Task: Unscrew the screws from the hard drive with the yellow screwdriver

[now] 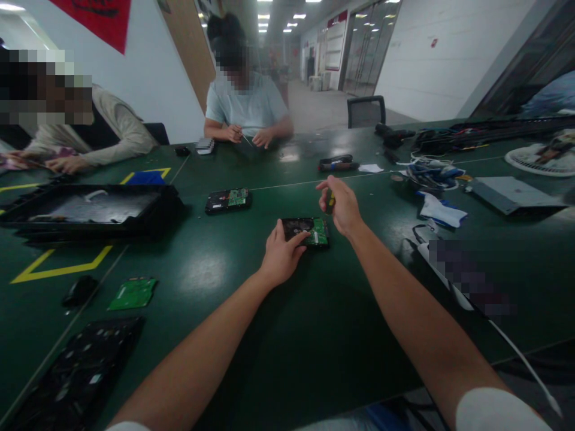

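Head view, all places relative to the drive [320, 231]. Drive lies flat on the table [251, 323], green board side up, in front of the person between both forearms.

Left hand [282, 256]: part closed over the drive's left end, has hold of it; one finger up at the left edge, another lying across the top. Right hand [340, 206]: raised just beyond the drive's right end, fingers curled round a yellow-black tool [330, 202]. Tool tip too dark to make out, can't tell if it touches.

Second drive [228, 200]: left of the drive and a bit farther, also board up. Black tray [110, 203]: well left. Loose green board [133, 293]: left and nearer the person, black frame [81, 365] nearer still.

Right of the drive: glove [442, 211], white with blue, well apart; cable bundle [433, 173] just beyond it; grey box [516, 194] farther right. Beyond the drive: pouch [338, 163]. Co-worker [247, 99] sits across the table, thin tool in hand.
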`<state>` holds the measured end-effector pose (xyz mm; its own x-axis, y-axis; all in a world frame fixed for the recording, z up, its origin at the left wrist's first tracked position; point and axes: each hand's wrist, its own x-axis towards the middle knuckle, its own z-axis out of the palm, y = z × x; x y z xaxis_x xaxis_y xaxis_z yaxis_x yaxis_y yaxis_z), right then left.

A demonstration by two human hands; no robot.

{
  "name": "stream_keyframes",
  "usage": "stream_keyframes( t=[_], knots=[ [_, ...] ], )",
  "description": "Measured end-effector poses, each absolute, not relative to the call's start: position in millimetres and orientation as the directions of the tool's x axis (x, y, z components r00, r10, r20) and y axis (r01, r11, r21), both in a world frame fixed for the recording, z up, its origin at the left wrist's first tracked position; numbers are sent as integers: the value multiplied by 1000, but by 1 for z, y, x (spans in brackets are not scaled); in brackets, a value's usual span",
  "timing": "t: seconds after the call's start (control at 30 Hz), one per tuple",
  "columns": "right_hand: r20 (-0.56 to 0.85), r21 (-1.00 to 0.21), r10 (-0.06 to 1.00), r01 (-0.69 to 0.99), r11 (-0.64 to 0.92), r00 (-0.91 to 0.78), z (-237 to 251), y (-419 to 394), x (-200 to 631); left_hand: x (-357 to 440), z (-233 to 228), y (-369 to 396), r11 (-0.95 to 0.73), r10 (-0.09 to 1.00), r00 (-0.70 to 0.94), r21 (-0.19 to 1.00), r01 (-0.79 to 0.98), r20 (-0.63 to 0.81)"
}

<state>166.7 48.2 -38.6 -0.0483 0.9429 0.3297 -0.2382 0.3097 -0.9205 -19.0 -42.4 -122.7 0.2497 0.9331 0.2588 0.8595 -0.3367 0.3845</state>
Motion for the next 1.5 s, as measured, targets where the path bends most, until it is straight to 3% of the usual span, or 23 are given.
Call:
stream_keyframes(
  t=[0.1, 0.3, 0.47, 0.57, 0.67, 0.83, 1.0, 1.2, 1.5],
  knots=[
    [352, -921, 936, -180, 344, -15, -41, 48, 165, -19, -123, -42, -338, 932, 250, 384, 859, 261],
    [301, -932, 948, -243, 271, -98, -34, 42, 166, -20, -124, -42, -341, 931, 250, 384, 858, 267],
    [275, -936, 961, -236, 261, -29, -34, 44, 165, -20, -125, -42, -348, 927, 253, 378, 858, 278],
    [303, -944, 953, -140, 300, -1, -36, 46, 166, -20, -125, -42, -350, 926, 257, 378, 857, 275],
    [393, -918, 919, 66, 391, 20, -35, 46, 170, -21, -126, -42, -351, 926, 258, 379, 856, 275],
    [590, -714, 808, 464, 524, -5, -20, 41, 178, -21, -126, -42, -352, 925, 256, 379, 856, 281],
    [529, -473, 833, 759, 448, -162, 2, 26, 179, -20, -126, -42, -341, 929, 247, 381, 859, 274],
    [421, -315, 885, 883, 348, -199, 14, 9, 174, -22, -128, -42, -351, 926, 255, 386, 853, 279],
    [303, -158, 906, 922, 354, -296, 23, -5, 182, -22, -127, -42, -352, 927, 259, 387, 852, 272]
  ],
)
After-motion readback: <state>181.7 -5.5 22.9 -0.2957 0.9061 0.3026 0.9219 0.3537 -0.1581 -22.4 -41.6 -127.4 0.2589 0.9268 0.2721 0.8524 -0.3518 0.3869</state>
